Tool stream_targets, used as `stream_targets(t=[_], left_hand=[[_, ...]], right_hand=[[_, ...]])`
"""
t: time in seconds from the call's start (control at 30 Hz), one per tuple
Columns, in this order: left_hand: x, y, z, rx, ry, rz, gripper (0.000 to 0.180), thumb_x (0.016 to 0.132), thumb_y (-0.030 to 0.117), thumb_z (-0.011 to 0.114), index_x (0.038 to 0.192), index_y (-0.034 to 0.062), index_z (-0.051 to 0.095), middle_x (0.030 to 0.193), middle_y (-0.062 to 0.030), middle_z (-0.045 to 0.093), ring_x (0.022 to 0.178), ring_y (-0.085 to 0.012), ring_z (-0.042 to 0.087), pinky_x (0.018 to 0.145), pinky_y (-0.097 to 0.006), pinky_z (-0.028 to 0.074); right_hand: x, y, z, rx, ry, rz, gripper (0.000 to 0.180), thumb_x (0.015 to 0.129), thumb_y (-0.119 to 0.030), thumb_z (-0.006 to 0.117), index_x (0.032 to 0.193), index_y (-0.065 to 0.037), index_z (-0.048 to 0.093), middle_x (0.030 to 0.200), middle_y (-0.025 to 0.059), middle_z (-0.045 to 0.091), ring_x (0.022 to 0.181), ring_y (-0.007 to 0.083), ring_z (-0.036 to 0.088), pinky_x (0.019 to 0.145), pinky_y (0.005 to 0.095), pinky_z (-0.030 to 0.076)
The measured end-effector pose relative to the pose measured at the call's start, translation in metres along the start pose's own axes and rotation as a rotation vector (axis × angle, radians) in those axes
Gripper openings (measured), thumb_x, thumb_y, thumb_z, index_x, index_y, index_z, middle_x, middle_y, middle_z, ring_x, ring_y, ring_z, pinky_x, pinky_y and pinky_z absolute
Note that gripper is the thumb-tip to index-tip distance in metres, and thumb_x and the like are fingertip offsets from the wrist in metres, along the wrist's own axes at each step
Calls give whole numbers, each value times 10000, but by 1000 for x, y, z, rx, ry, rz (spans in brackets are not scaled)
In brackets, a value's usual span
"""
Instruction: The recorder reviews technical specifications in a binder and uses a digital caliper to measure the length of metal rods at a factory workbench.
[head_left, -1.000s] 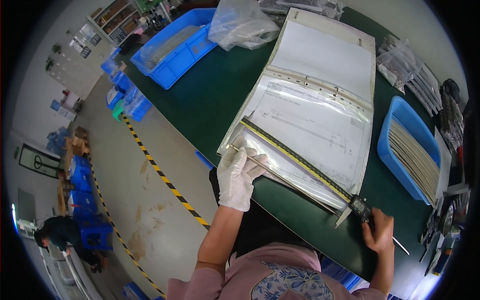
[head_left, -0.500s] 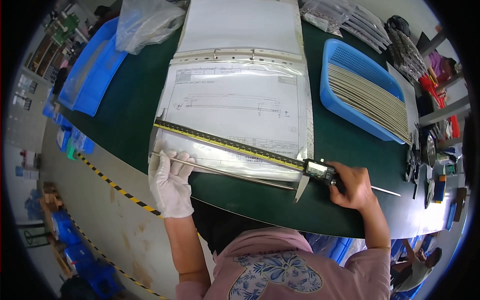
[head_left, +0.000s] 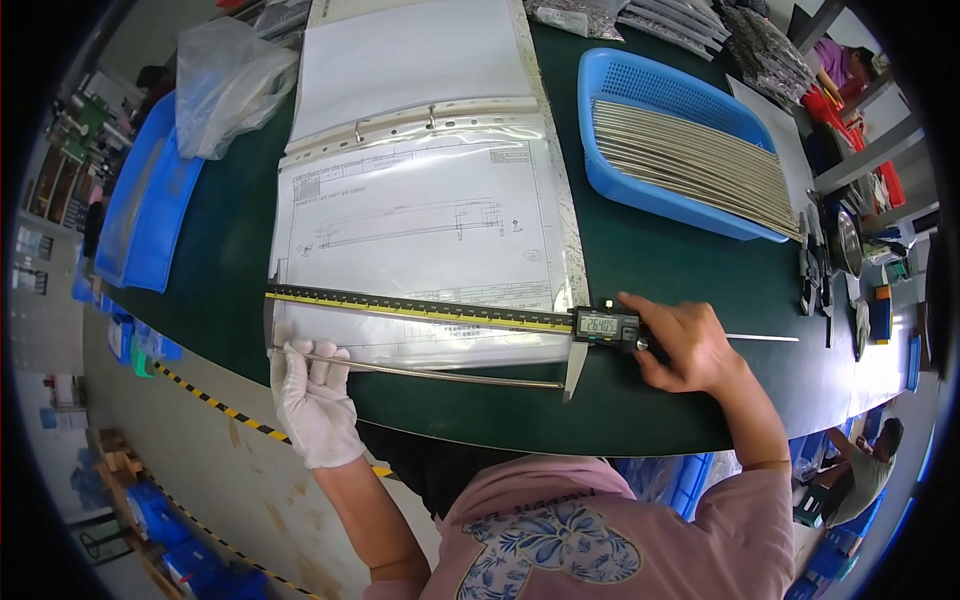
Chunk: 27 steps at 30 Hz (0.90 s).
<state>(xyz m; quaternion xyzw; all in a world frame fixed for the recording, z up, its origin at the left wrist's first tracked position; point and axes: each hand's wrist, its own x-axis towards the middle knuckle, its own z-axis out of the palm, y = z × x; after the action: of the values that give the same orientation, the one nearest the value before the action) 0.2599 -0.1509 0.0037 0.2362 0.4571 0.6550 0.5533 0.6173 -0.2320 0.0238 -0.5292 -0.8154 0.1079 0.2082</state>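
A long digital caliper (head_left: 420, 308) lies across the lower part of an open binder (head_left: 420, 210) of plastic-sleeved drawings on the dark green table (head_left: 640, 400). My bare right hand (head_left: 682, 345) grips the caliper's sliding head with the display (head_left: 605, 325). My left hand (head_left: 312, 400), in a white glove, holds the left end of a thin metal rod (head_left: 430, 372) that runs between the caliper's two jaws, just below the beam.
A blue basket (head_left: 680, 140) full of several thin metal rods stands at the back right. A blue tray (head_left: 140, 220) and a clear plastic bag (head_left: 225, 85) sit at the left. Small tools lie at the right edge. Another person (head_left: 860, 470) is at lower right.
The view has swung so the caliper now lies nearly level. Both hands keep their hold on rod and caliper; the sliding head sits about where it was along the beam.
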Motion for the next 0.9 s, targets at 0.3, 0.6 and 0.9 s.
stream_targets(t=[0.3,0.6,0.9], left_hand=[[3,-2,-2,-18,-18,11,332,937,143,462,1239,8,433,890,-34,568,810,-155,592,734,-315,537],[-1,3,2,56,77,-7,344,922,167,499,1230,28,435,881,-44,574,787,-186,614,675,-326,548],[0,16,25,42,38,-36,233,934,150,465,1139,38,469,893,-48,566,835,-208,626,717,-340,551]], right_hand=[[1,2,-3,14,-50,59,546,720,-245,653,1178,10,499,691,116,590,536,298,560,500,369,454],[4,1,1,183,-63,190,337,723,-287,693,915,-36,574,645,98,587,535,292,573,484,352,440],[-1,-9,-13,-2,24,176,306,704,-263,701,833,-35,542,583,108,530,502,299,535,468,375,398]])
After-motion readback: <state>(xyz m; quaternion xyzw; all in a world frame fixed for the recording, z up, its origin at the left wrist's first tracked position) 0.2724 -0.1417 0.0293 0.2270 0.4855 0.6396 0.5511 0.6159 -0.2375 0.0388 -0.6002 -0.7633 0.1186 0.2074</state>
